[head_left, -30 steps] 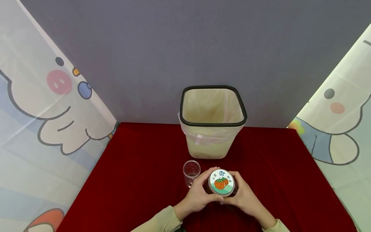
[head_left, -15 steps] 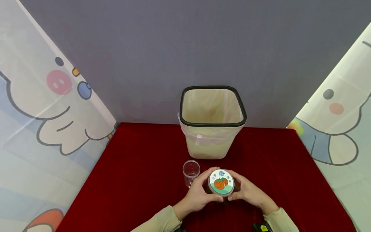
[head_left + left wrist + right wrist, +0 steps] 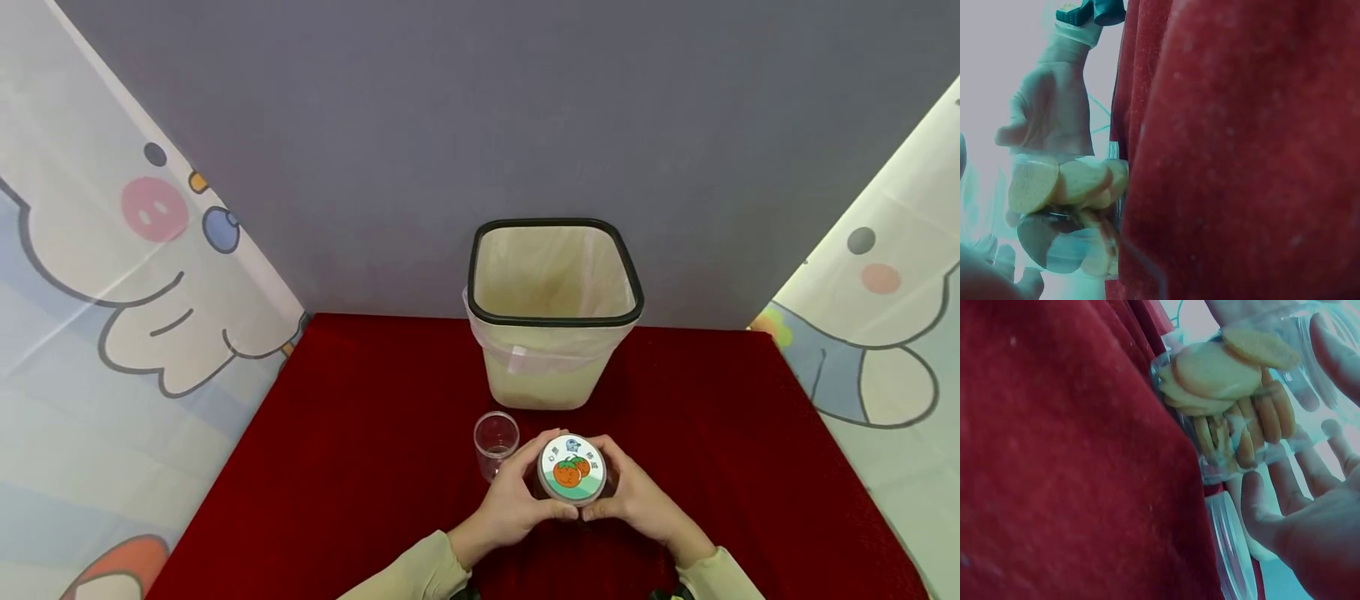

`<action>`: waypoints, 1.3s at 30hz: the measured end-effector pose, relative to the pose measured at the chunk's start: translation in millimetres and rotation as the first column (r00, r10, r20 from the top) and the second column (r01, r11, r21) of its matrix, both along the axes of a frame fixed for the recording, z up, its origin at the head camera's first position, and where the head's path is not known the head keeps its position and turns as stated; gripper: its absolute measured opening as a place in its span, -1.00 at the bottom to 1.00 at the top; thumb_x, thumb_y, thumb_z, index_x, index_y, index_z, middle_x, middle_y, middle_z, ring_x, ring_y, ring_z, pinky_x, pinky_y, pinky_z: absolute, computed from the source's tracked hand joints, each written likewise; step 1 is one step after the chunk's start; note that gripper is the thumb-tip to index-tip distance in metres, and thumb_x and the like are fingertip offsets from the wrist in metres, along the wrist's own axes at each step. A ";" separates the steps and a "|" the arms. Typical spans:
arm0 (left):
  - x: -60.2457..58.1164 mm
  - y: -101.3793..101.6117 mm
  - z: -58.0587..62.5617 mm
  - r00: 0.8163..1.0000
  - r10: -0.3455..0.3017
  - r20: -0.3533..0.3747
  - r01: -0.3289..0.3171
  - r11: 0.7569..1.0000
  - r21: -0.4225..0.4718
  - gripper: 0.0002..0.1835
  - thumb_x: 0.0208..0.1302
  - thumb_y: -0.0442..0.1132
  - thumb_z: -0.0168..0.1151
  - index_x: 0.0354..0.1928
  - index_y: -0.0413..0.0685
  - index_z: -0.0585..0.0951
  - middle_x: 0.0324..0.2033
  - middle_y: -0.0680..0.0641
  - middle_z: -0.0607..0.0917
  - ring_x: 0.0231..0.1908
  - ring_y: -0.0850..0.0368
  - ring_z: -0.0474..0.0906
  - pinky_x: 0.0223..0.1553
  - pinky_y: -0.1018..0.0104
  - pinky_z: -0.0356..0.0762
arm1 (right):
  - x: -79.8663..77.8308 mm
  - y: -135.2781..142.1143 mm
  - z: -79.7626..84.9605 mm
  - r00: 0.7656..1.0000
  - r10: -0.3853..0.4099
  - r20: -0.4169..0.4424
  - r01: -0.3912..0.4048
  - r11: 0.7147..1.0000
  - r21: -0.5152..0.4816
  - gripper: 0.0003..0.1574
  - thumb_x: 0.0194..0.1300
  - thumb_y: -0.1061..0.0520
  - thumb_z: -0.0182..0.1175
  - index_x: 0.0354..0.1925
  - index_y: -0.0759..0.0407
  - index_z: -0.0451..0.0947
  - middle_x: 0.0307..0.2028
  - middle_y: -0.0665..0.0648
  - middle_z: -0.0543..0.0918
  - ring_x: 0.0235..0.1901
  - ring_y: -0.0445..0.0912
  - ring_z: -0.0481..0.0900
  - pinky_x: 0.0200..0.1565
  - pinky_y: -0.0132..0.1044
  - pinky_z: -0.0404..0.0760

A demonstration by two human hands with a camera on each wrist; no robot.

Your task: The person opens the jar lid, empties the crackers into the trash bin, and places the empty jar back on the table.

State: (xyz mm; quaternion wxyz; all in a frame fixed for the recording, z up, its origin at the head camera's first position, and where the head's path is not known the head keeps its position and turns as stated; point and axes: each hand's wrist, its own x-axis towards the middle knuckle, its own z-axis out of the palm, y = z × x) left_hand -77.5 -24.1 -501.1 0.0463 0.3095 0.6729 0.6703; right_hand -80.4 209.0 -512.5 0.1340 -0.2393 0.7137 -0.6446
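A clear jar [image 3: 1069,181] with a round lid [image 3: 572,469] stands upright on the red cloth. The lid's label shows orange fruits with green leaves. Flat, round, biscuit-like pieces [image 3: 1219,372], pale and brown, fill part of the jar. My left hand [image 3: 510,506] curls round its left side, thumb on the near side and fingers on the far side. From the right, my right hand [image 3: 637,496] holds it too, fingertips and thumb at the wall just below the lid. Behind my left fingers, a small clear cup [image 3: 496,446] stands on the cloth.
A cream bin [image 3: 546,379] with a black rim and a plastic liner stands behind the jar and cup. Red cloth [image 3: 352,450] covers the table. A grey wall [image 3: 390,167] rises at the back, with cartoon curtains [image 3: 67,333] at both sides.
My right hand has shifted on the jar: its thumb slid right, away from the left thumb, then came back slightly. The left hand, jar and cup have stayed in place.
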 end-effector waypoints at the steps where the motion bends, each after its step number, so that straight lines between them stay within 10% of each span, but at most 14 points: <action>1: -0.1 0.3 -0.3 1.000 0.000 -0.001 0.000 1.000 0.004 -0.01 0.00 -0.39 0.57 0.48 0.00 0.27 0.37 -0.07 0.41 0.33 0.03 0.35 0.32 0.22 0.31 | 0.9 -0.8 0.0 1.000 -0.013 0.007 0.013 1.000 -0.002 0.01 -0.08 0.29 0.57 0.26 0.21 0.24 0.17 0.30 0.45 0.11 -0.07 0.54 0.09 -0.32 0.53; 16: 2.5 3.0 -0.1 1.000 -0.017 0.019 0.015 0.998 0.067 -0.01 0.02 -0.43 0.54 0.49 0.00 0.25 0.38 -0.20 0.38 0.35 -0.01 0.32 0.34 0.23 0.27 | 20.5 -15.2 -1.2 0.980 -0.198 -0.015 0.198 0.980 0.008 0.06 -0.05 0.29 0.58 0.31 0.18 0.20 0.22 0.33 0.38 0.08 -0.11 0.58 -0.01 -0.29 0.62; 30: 2.2 5.8 -2.0 0.998 -0.042 0.053 0.038 0.997 0.060 0.00 0.02 -0.43 0.54 0.50 0.07 0.25 0.37 -0.02 0.40 0.35 0.02 0.32 0.33 0.23 0.28 | -1.1 12.0 2.5 0.982 0.173 0.077 -0.160 0.976 -0.149 0.09 0.20 0.45 0.31 0.54 0.29 -0.03 0.42 0.02 0.29 0.32 -0.15 0.37 0.21 -0.32 0.45; 39: 2.0 5.2 -3.5 0.999 -0.036 0.025 0.034 0.998 0.052 -0.01 0.02 -0.43 0.54 0.50 0.02 0.25 0.38 -0.15 0.39 0.37 0.01 0.30 0.34 0.22 0.26 | -3.0 9.8 3.3 0.993 0.121 0.007 -0.121 0.992 -0.046 0.06 0.07 0.34 0.46 0.43 0.21 0.14 0.29 0.29 0.37 0.21 -0.07 0.48 0.11 -0.24 0.56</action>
